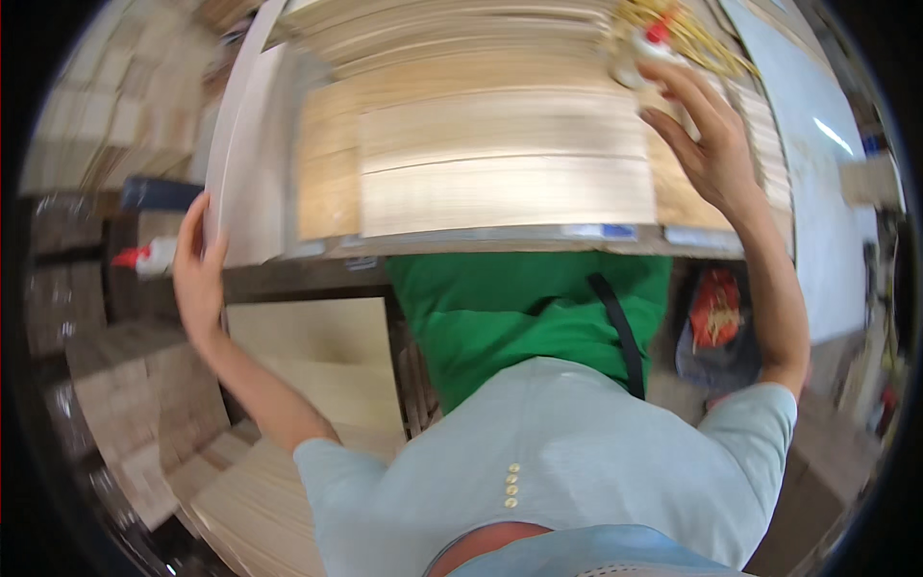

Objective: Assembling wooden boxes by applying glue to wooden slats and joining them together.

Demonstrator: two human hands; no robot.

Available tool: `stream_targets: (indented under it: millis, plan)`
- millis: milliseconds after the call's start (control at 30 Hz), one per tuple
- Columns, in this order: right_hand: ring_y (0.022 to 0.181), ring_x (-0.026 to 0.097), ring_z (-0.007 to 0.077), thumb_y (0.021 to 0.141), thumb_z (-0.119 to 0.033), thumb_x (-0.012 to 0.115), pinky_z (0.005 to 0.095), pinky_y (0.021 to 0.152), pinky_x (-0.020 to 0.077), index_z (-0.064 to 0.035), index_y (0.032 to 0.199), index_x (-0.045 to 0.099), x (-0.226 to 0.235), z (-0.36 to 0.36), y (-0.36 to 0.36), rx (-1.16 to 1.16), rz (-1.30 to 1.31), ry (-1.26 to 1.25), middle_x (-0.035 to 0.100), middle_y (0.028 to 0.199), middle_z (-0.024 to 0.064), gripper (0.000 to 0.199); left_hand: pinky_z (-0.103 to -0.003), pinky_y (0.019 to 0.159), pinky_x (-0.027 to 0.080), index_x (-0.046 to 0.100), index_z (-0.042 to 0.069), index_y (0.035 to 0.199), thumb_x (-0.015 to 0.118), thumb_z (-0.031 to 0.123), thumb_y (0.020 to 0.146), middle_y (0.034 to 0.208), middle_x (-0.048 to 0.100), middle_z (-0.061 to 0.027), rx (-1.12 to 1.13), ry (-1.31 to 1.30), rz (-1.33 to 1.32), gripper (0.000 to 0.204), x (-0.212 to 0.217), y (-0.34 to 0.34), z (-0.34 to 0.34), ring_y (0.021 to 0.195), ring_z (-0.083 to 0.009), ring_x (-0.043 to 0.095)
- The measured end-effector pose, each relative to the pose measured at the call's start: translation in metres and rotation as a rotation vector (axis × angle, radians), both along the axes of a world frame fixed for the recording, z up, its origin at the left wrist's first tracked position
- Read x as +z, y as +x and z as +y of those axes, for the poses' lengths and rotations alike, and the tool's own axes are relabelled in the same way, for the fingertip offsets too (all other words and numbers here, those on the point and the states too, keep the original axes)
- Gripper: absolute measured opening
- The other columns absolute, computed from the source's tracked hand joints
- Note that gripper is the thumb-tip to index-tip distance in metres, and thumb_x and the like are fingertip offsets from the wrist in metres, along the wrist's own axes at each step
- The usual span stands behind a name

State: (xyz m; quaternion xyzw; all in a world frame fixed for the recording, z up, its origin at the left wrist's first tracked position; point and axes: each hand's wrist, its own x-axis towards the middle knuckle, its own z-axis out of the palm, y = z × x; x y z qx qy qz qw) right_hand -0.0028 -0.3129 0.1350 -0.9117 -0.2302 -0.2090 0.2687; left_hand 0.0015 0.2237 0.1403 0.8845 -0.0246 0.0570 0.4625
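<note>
My left hand (pixel 199 279) grips the near end of a long pale board (pixel 236 144) on the left side of the bench, fingers on its outer side and thumb on its inner side. My right hand (pixel 709 144) is raised over the right part of the work, thumb and fingers apart, with nothing between them. Just beyond its fingertips stands a white bottle with a red cap (pixel 656 46), slightly blurred. Between my hands lie two light wooden boards (pixel 505 159), side by side on a wider tan wooden panel (pixel 327 173).
Stacked wooden strips (pixel 461 38) lie at the far side, beside a yellow cord bundle (pixel 707 43). A second red-tipped white bottle (pixel 154 258) is at the left. A pale blue-grey surface (pixel 817 192) runs along the right. Wood stacks (pixel 279 500) stand at lower left.
</note>
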Motion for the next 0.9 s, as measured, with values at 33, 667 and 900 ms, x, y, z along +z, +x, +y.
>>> stream_targets:
  millis: [33, 667, 900]
  plan:
    - [0.107, 0.057, 0.0339, 0.080, -0.009, 0.071, 0.0407, 0.088, 0.0478, -0.0102, 0.127, 0.055, 0.005, 0.010, 0.001, 0.038, -0.060, 0.107, 0.057, 0.122, 0.0132, 0.050, -0.035, 0.108, 0.031, 0.047, 0.000, 0.134, 0.064, 0.019, 0.084, 0.136, 0.048, -0.0117, -0.108, 0.015, 0.030, 0.056, 0.014, -0.025, -0.009, 0.127, -0.0220, 0.045]
    - [0.076, 0.065, 0.0243, 0.087, -0.013, 0.065, 0.0329, 0.067, 0.0507, -0.0024, 0.100, 0.067, -0.076, -0.043, -0.012, -0.067, 0.168, 0.034, 0.067, 0.084, 0.0120, 0.017, -0.032, 0.085, 0.046, 0.063, -0.004, 0.107, 0.056, 0.003, 0.085, 0.100, 0.067, -0.0178, -0.476, 0.506, 0.134, 0.024, -0.021, 0.052, -0.147, 0.094, -0.0239, 0.063]
    - [0.076, 0.066, 0.0254, 0.086, -0.017, 0.067, 0.0338, 0.068, 0.0511, -0.0026, 0.102, 0.067, -0.075, -0.039, -0.004, -0.053, 0.183, 0.046, 0.068, 0.084, 0.0127, 0.021, -0.032, 0.082, 0.046, 0.063, -0.003, 0.107, 0.055, 0.002, 0.088, 0.095, 0.066, -0.0163, -0.460, 0.451, 0.019, 0.022, -0.034, 0.056, -0.136, 0.088, -0.0234, 0.062]
